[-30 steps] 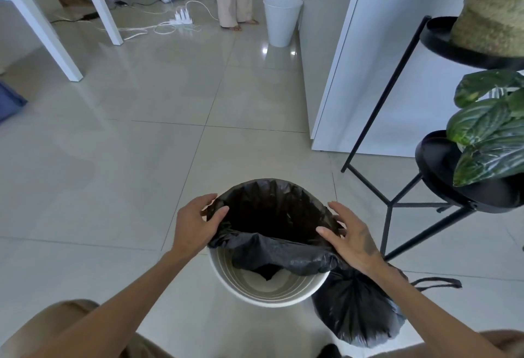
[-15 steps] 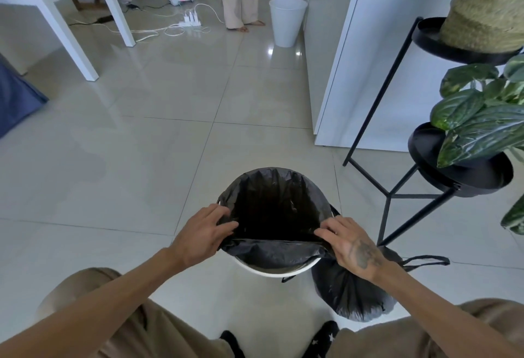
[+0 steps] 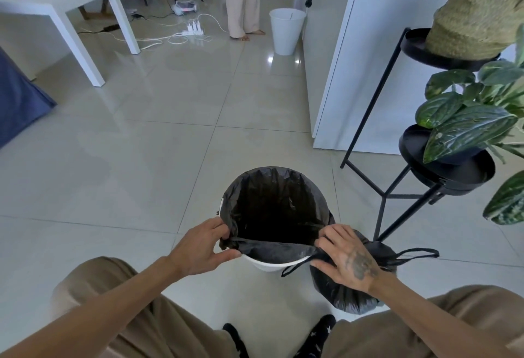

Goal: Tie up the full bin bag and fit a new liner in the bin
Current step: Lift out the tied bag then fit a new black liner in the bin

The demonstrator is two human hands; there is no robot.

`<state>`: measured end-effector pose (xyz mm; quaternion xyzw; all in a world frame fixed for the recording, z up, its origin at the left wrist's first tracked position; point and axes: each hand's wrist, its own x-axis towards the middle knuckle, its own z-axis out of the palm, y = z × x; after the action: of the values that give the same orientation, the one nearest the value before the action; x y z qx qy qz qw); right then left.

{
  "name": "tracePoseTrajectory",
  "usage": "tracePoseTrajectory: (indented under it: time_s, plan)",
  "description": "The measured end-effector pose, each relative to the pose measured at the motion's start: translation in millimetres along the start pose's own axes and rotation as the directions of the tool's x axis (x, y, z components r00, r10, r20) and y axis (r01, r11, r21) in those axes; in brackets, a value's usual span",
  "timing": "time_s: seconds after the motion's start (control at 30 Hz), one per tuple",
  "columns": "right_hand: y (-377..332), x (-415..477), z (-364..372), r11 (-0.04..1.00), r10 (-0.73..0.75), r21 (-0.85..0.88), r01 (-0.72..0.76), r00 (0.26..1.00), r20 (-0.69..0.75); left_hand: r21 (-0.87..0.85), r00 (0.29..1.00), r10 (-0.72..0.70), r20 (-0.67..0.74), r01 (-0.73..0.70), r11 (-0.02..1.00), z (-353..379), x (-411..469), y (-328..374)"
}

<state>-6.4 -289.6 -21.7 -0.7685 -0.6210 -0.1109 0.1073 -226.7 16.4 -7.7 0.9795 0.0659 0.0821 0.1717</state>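
A white round bin [image 3: 269, 264] stands on the tiled floor in front of me. A black liner [image 3: 275, 204] sits inside it, folded over the far and side rim. Its near edge stretches straight across between my hands, inside the near rim. My left hand [image 3: 198, 250] pinches the liner's left near edge. My right hand [image 3: 344, 258] grips the right near edge, and a thin drawstring loop hangs below it. The full black bag [image 3: 351, 295], tied with its drawstring handles out to the right, rests on the floor right of the bin, partly hidden by my right hand.
A black metal plant stand [image 3: 397, 187] with leafy plants and a woven basket [image 3: 476, 22] is close on the right. A white cabinet wall [image 3: 354, 59] is behind it. Farther off stand a second white bin [image 3: 286, 31], a person's legs [image 3: 243, 0], cables, and a white table [image 3: 71, 3].
The liner's near edge has been pulled closer to the bin's near rim, and less white rim shows. Both hands have moved nearer to me, and the view has tilted.
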Motion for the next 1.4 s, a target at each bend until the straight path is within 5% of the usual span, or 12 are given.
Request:
tracePoseTrajectory:
  time_s: [0.3,0.5,0.77,1.1,1.2,1.3,1.4]
  plan:
    - [-16,-11,4,0.999,-0.005,-0.044,0.004,1.0,-0.023,-0.054,0.954,-0.279,0.112,0.287,0.957,-1,-12,20]
    - [-36,-17,2,0.966,0.258,-0.069,-0.251,0.959,0.12,-0.086,0.844,-0.488,0.223,0.516,0.853,4,-13,43]
    - [-61,14,0,0.688,0.632,0.122,-0.715,0.673,0.383,-0.123,0.735,-0.588,0.339,0.654,0.746,16,-8,56]
    - [-66,4,17,0.475,0.633,0.278,-0.835,0.543,0.551,-0.062,0.595,-0.551,0.585,0.71,0.701,23,-10,53]
    - [-66,1,15,0.407,0.575,0.393,-0.824,0.566,0.591,-0.119,0.591,-0.517,0.619,0.722,0.682,23,-11,52]
    - [-59,1,12,0.311,0.629,0.494,-0.812,0.565,0.533,-0.194,0.605,-0.539,0.586,0.751,0.632,15,-12,45]
    - [-51,3,4,0.148,0.779,0.51,-0.847,0.417,0.467,-0.299,0.618,-0.685,0.384,0.786,0.541,1,-14,30]
